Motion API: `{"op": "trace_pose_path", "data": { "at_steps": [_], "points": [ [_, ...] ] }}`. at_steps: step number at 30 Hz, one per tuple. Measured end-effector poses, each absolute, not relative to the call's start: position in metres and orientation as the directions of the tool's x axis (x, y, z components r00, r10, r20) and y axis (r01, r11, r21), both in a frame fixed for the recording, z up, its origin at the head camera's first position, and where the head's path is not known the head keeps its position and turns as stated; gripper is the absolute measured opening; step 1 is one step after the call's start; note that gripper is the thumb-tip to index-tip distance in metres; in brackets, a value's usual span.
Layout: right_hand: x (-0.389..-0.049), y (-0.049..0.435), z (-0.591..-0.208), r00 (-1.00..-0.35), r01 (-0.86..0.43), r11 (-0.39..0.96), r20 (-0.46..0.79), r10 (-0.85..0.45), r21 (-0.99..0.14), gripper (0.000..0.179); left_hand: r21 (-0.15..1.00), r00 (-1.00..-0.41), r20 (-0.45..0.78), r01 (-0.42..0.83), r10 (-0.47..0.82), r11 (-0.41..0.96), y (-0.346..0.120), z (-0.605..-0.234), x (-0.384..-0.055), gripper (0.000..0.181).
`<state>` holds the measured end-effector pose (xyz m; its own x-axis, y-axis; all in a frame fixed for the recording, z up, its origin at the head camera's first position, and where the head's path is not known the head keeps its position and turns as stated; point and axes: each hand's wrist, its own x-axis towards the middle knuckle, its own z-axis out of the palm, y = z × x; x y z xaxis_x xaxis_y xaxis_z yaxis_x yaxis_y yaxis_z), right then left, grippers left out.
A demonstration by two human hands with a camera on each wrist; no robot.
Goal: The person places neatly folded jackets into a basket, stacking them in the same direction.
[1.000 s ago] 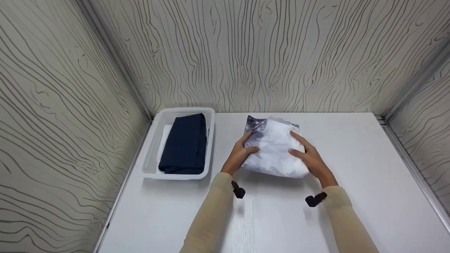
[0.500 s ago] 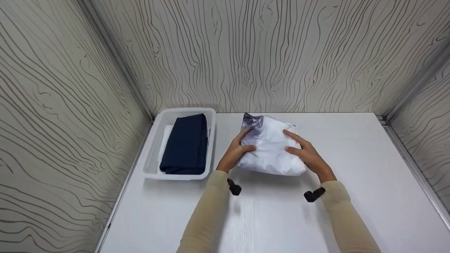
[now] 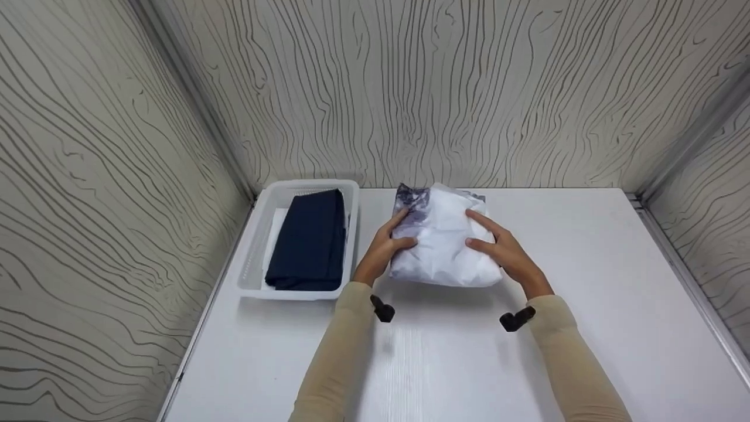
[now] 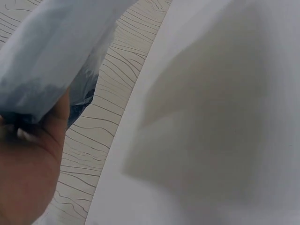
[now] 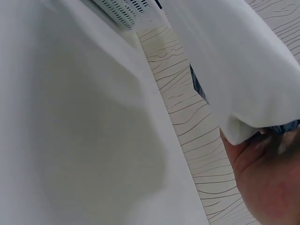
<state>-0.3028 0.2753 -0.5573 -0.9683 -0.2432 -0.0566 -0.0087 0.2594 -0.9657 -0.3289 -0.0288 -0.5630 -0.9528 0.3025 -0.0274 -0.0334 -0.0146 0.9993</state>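
Observation:
Between my two hands is a folded piece of white cloth [image 3: 442, 249] with a dark blue-grey patterned part at its far left corner. My left hand [image 3: 384, 246] grips its left side, thumb and index finger on top, the other fingers hidden beneath. My right hand [image 3: 507, 249] grips the right side in the same way. In both wrist views the cloth hangs above the white table and its shadow falls on the surface below. The left wrist view shows the left hand [image 4: 33, 159] at the cloth's edge; the right wrist view shows the right hand [image 5: 267, 173] under its corner.
To the left of the cloth stands a white plastic basket [image 3: 249, 252] with perforated sides. Inside it lies a folded navy garment [image 3: 307, 240] over a white one. The white table [image 3: 445, 363] meets wood-grain panels [image 3: 433, 88] at the back and sides.
Both hands have carried the folded cloth a little to the left and slightly toward the back, closer to the basket. The grip looks the same, and the basket has stayed in place.

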Motion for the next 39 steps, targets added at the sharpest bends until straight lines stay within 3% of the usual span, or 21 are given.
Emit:
{"op": "trace_pose_path", "data": {
  "at_steps": [16, 30, 39],
  "points": [
    [-0.317, 0.244, -0.544, -0.966, -0.038, 0.270, -0.033, -0.255, -0.962, 0.075, 0.998, -0.959, 0.005, -0.015, 0.284, -0.067, -0.059, -0.549, -0.335, 0.088],
    [-0.328, 0.212, -0.533, -0.959, -0.065, 0.261, -0.012, -0.283, -0.963, 0.075, 0.999, -0.980, 0.051, 0.054, 0.192, 0.010, -0.090, -0.546, -0.338, 0.085],
    [-0.333, 0.191, -0.530, -0.954, -0.070, 0.229, -0.002, -0.301, -0.971, 0.076, 0.997, -0.982, 0.083, 0.082, 0.172, -0.010, -0.107, -0.543, -0.338, 0.084]
  ]
}}
